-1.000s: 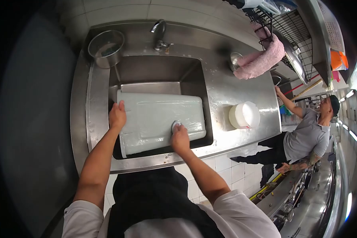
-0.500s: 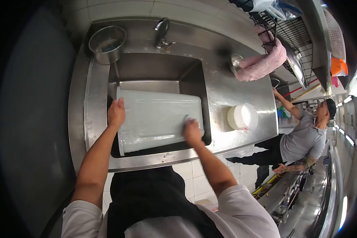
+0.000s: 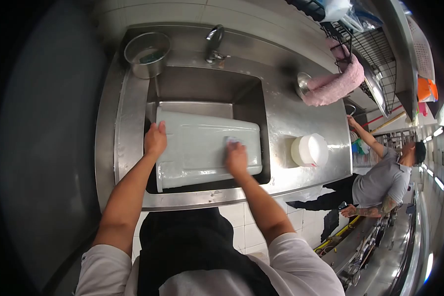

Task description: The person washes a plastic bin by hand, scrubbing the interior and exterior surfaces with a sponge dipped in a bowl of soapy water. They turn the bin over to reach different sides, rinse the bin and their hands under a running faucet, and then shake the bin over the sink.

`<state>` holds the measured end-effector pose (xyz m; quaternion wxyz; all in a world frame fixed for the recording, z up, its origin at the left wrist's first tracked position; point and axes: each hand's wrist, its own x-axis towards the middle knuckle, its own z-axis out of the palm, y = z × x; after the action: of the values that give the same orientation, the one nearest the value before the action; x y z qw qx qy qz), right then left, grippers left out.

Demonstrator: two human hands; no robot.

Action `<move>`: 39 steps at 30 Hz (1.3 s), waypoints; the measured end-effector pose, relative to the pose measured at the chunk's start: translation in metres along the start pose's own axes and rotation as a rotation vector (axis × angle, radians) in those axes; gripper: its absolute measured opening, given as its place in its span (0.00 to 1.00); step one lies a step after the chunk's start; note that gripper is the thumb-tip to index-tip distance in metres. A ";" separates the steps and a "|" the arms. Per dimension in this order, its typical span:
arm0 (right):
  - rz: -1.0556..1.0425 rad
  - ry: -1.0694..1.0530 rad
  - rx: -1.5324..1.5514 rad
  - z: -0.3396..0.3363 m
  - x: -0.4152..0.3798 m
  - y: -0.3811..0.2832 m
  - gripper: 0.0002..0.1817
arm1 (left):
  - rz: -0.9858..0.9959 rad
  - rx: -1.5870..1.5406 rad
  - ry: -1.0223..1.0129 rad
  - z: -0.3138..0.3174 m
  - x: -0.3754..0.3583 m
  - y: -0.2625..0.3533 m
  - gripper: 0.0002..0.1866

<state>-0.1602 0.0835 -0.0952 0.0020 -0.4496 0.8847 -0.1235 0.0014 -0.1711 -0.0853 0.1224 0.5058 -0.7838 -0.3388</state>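
Observation:
A large pale grey plastic bin (image 3: 195, 148) lies on its side across the metal sink (image 3: 207, 83), its open end to the left. My left hand (image 3: 156, 140) is closed around the bin's rim, thumb on the outside. On the bin's upward-facing side, towards its base, my right hand (image 3: 237, 159) presses a small pale scrubbing pad (image 3: 231, 141). My fingers cover most of that pad. The bin's wall looks wet and shiny.
A tap (image 3: 214, 44) rises behind the sink. A steel pot (image 3: 147, 55) stands at the back left. On the right counter are a white tub (image 3: 309, 150), a metal bowl (image 3: 303, 85) and a hanging pink cloth (image 3: 336, 85). Another person (image 3: 382, 172) stands beyond the counter's right end.
My right hand has shifted slightly up and left over the bin's side with the pad. My left hand keeps its hold on the rim. The whole view has shifted a little.

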 end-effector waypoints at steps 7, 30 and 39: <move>-0.133 -0.078 0.081 -0.002 -0.017 -0.106 0.23 | 0.009 0.000 0.023 0.001 -0.002 0.003 0.25; 0.153 -0.106 -0.217 0.003 0.043 0.083 0.30 | 0.083 -0.010 0.086 0.007 0.007 -0.009 0.25; -0.029 -0.043 0.170 0.006 -0.006 0.009 0.30 | 0.018 -0.046 0.065 0.003 0.002 -0.004 0.25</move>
<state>-0.1631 0.0919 -0.1039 0.0571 -0.4632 0.8641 -0.1883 0.0014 -0.1727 -0.0909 0.1623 0.5065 -0.7759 -0.3391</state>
